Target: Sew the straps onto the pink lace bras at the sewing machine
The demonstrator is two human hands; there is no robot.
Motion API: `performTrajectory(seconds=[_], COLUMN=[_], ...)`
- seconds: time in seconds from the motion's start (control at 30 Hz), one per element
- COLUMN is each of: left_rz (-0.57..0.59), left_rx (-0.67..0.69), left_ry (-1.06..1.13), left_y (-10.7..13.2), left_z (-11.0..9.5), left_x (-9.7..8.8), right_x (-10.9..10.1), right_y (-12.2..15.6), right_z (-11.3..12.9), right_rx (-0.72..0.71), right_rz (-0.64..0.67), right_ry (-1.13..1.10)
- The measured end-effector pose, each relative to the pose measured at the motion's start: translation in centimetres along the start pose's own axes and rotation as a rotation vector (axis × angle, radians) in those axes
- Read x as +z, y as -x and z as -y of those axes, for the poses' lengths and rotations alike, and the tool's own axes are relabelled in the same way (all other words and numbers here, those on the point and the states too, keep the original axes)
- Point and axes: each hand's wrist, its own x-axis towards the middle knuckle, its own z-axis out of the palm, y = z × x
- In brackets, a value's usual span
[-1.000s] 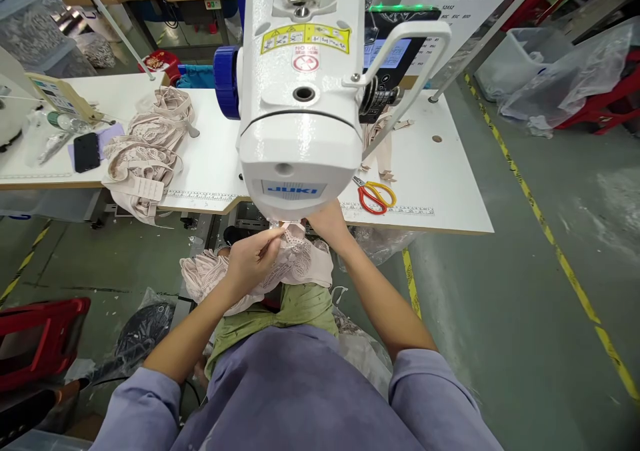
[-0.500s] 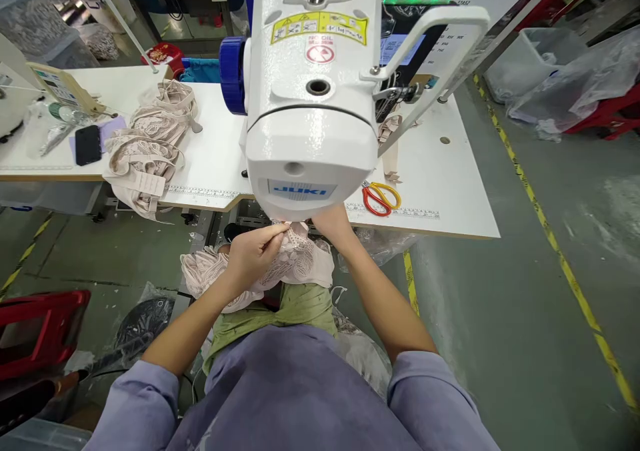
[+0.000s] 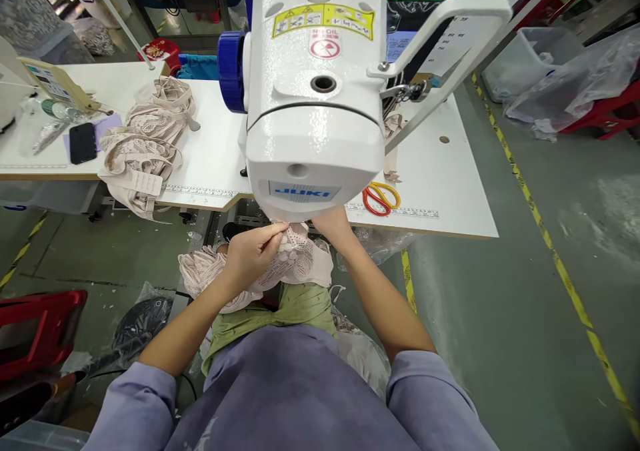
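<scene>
A pale pink lace bra (image 3: 295,257) hangs from the front of the white sewing machine (image 3: 313,144) down over my lap. My left hand (image 3: 254,254) pinches its upper edge between thumb and fingers, just below the machine head. My right hand (image 3: 331,224) reaches under the machine head at the other side of the lace. Its fingers are hidden by the machine, so their grip does not show. The needle area is out of sight behind the head.
More beige bras (image 3: 145,144) are heaped on the table's left part, beside a black phone (image 3: 83,144). Scissors with red and yellow handles (image 3: 381,199) lie right of the machine. A slanted white bar (image 3: 450,71) rises there too. A red stool (image 3: 40,331) stands at lower left.
The view has shifted slightly, so the machine appears a little larger. Both hands stay at nearly the same spots, the left still pinching the lace.
</scene>
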Motion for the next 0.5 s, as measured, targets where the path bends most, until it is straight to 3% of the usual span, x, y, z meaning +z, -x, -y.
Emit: performTrajectory(seconds=[0.3, 0.5], left_rz=[0.011, -0.079], left_rx=[0.003, 0.014], left_ry=[0.006, 0.022], left_y=[0.07, 0.39], left_z=[0.15, 0.51], left_x=[0.00, -0.43], right_x=[0.15, 0.34], right_y=[-0.03, 0.23], right_z=[-0.13, 0.22], right_rx=[0.021, 0.068], right_rz=[-0.005, 0.008], right_ry=[0.006, 0.014])
